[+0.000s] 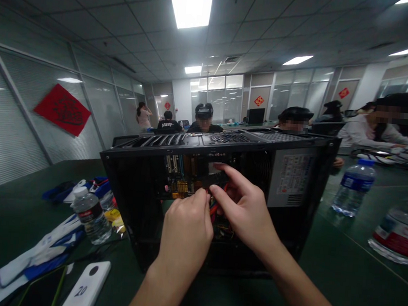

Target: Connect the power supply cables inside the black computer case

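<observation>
A black computer case [213, 261] stands on the table with its open side facing me. Both of my hands reach into it, over the motherboard [182, 189]. My left hand [188, 226] is closed with the fingertips pinched together; what they hold is hidden. Beside it, my right hand [246, 200] curls its index finger and thumb around a dark part in front of the board, too dim to name. Red and orange cables [214, 212] run between and behind my fingers. The power supply [291, 180] with its white label sits at the upper right of the case.
Left of the case are a water bottle [91, 215], white and blue gloves [43, 249], a dark phone [42, 288] and a white device marked 20 [86, 287]. Two bottles, one blue-capped [353, 187] and one red-labelled [399, 225], stand right. Several people sit beyond.
</observation>
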